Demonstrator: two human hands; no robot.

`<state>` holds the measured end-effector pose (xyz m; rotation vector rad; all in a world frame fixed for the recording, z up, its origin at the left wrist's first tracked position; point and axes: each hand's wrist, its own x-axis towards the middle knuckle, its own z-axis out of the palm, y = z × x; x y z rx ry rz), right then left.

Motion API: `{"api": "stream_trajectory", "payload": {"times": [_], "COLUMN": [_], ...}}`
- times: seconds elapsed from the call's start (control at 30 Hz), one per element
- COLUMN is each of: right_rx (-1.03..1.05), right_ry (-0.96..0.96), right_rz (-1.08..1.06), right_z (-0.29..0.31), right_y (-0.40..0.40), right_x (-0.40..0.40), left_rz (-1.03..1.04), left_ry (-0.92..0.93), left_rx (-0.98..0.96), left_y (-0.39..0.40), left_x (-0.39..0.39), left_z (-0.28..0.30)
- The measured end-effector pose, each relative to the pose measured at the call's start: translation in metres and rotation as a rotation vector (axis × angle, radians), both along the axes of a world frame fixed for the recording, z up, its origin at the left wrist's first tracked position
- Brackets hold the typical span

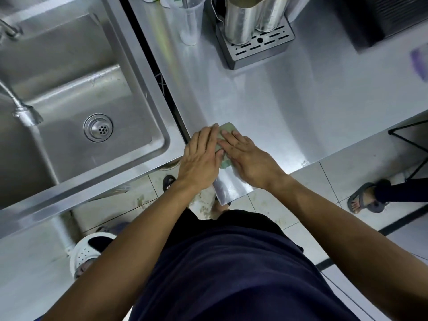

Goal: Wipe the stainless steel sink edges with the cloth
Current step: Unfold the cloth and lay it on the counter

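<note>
cloth mostly hidden under both hands, faucet cut off left

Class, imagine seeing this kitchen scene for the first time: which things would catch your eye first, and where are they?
First, the two hands, left hand and right hand, pressed flat side by side on a green cloth at the counter's near edge. Next, the deep sink on the left, with its round drain. Then the shiny metal cans on a slotted tray at the back.
</note>
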<state>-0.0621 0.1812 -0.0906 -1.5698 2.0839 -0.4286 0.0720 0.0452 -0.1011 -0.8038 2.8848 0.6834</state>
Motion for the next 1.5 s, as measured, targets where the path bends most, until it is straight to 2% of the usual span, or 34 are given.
{"api": "stream_trajectory", "payload": {"times": [0.1, 0.27, 0.43, 0.67, 0.83, 1.03, 1.33, 1.5], "right_rx": [-0.064, -0.076, -0.049, -0.058, -0.055, -0.070, -0.111, -0.090], "right_ry": [0.083, -0.041, 0.019, 0.095, 0.063, 0.122, 0.226, 0.253], "right_rz": [-0.097, -0.176, -0.324, -0.286, -0.226, -0.159, -0.108, -0.076], "right_z": [-0.007, -0.008, -0.014, -0.021, -0.026, -0.029, -0.026, -0.022], "right_y": [0.002, 0.012, -0.002, 0.001, 0.005, 0.011, 0.014, 0.017], "right_x": [0.022, 0.044, 0.040, 0.039, 0.033, 0.029, 0.024, 0.023], "left_rz": [-0.043, -0.077, -0.010, -0.007, 0.020, -0.039, -0.056, -0.074], "left_ry": [-0.050, 0.019, 0.046, 0.110, 0.167, 0.024, -0.027, 0.013], "left_rx": [0.028, 0.030, 0.098, 0.046, 0.107, -0.059, -0.111, -0.059], "left_y": [-0.004, 0.007, 0.010, 0.012, 0.015, 0.016, 0.018, 0.019], "left_x": [0.007, 0.020, 0.014, 0.015, 0.016, 0.018, 0.019, 0.022], "left_z": [-0.004, -0.012, -0.011, -0.015, -0.014, -0.020, -0.016, -0.019]}}
